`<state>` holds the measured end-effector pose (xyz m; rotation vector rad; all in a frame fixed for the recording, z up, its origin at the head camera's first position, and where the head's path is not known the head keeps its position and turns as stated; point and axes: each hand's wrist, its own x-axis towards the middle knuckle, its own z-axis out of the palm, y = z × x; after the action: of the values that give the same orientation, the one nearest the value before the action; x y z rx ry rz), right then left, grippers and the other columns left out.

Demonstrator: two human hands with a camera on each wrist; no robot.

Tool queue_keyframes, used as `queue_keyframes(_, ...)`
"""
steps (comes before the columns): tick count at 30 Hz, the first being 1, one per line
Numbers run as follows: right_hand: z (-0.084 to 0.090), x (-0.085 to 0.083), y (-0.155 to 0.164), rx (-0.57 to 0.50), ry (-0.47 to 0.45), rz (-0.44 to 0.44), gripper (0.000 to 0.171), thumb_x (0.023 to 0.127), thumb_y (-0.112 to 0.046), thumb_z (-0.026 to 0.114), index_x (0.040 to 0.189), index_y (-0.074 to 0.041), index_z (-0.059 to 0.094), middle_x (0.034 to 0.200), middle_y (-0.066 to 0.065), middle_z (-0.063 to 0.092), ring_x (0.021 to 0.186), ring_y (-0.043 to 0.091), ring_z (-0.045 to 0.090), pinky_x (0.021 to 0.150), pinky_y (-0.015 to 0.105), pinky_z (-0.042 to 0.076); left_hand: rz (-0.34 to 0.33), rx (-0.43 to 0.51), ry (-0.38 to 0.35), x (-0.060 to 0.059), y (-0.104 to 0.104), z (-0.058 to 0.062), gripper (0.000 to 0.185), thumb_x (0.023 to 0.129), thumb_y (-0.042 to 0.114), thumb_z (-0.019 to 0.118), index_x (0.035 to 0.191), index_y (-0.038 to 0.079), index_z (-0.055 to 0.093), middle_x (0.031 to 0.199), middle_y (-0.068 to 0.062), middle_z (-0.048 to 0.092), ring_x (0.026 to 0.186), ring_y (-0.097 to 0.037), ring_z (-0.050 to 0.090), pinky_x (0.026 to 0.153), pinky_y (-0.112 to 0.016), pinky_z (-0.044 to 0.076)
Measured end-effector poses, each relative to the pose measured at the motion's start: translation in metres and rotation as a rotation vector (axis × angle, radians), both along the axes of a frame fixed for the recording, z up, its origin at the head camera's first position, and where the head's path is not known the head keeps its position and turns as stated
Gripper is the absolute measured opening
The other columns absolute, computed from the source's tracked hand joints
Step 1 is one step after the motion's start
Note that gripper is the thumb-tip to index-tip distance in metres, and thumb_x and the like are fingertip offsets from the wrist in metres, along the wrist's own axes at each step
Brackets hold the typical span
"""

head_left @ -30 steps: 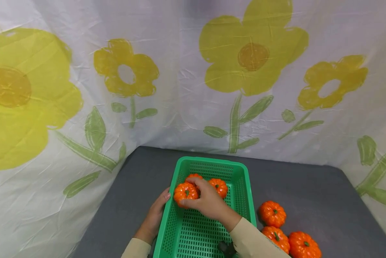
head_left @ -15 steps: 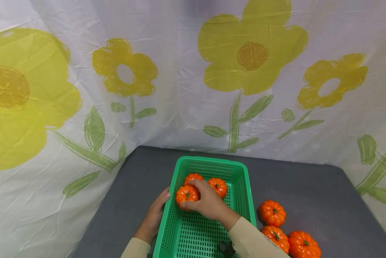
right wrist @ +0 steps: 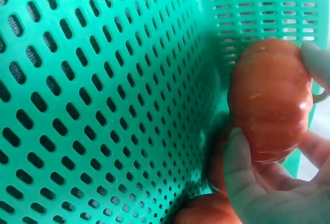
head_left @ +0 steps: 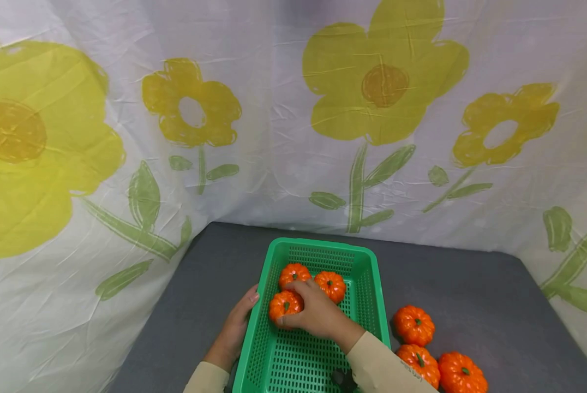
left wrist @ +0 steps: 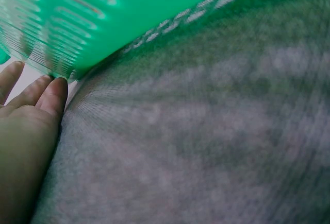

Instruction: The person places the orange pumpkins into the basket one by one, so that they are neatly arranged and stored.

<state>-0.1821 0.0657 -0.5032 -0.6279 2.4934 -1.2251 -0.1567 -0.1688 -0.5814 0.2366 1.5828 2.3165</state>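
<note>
In the head view, my right hand [head_left: 318, 314] grips a small, shiny orange pumpkin [head_left: 281, 307] with a green stem inside the green plastic basket [head_left: 379, 295]. Thumb and fingers lie around that pumpkin [right wrist: 270, 98] in the right wrist view, where it is tilted and part of another shows below. Two more pumpkins sit at the far end of the basket: one at the back left [head_left: 293, 272], another to its right [head_left: 331, 285]. My left hand [head_left: 235, 325] rests against the basket's left side, its fingers [left wrist: 54, 95] nearly straight at the outer wall.
Outside the basket on the right, three pumpkins [head_left: 414, 326] lie close together on the dark grey table [head_left: 475, 305]. A small black object [head_left: 343, 379] shows by the right wrist. A white cloth [head_left: 274, 164] with yellow flowers hangs behind the table.
My right hand has shifted the gripped pumpkin slightly towards me and to the right. More of the back-left pumpkin now shows. The left hand and basket have not visibly moved.
</note>
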Motion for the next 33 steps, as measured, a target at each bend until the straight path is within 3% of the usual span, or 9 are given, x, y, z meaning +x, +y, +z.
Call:
queue_keyframes(13,0.0035,0.004,0.0008,0.063,-0.017,0.006,0.076,0.086,-0.037,0.093,0.151,-0.01,0.063,0.141,0.022,0.056,0.116,0.033,0.061,0.095,0.058,0.052,-0.008,0.008,0.008,-0.0004,-0.0012,-0.0007,0.064,0.119,0.041,0.03,0.173,0.008,0.018,0.168,-0.029,0.029,0.137,-0.032,0.055,0.107,-0.048,0.052)
queue_keyframes(19,0.0035,0.006,0.0006,0.073,-0.034,0.014,0.067,0.087,-0.027,0.092,0.146,-0.009,0.065,0.141,0.021,0.055,0.116,0.034,0.061,0.097,0.059,0.051,-0.006,0.001,0.007,-0.0005,-0.0013,-0.002,0.064,0.119,0.042,0.032,0.173,0.01,0.02,0.168,-0.028,0.03,0.136,-0.031,0.056,0.107,-0.048,0.052)
queue_keyframes(33,0.0014,0.0053,0.0002,0.082,-0.026,0.005,0.062,0.089,-0.023,0.091,0.143,-0.008,0.067,0.132,0.015,0.057,0.111,0.031,0.06,0.095,0.057,0.052,-0.005,0.002,0.0,-0.0008,-0.0018,-0.0035,0.064,0.119,0.042,0.03,0.174,0.01,0.019,0.17,-0.027,0.028,0.136,-0.031,0.056,0.107,-0.046,0.052)
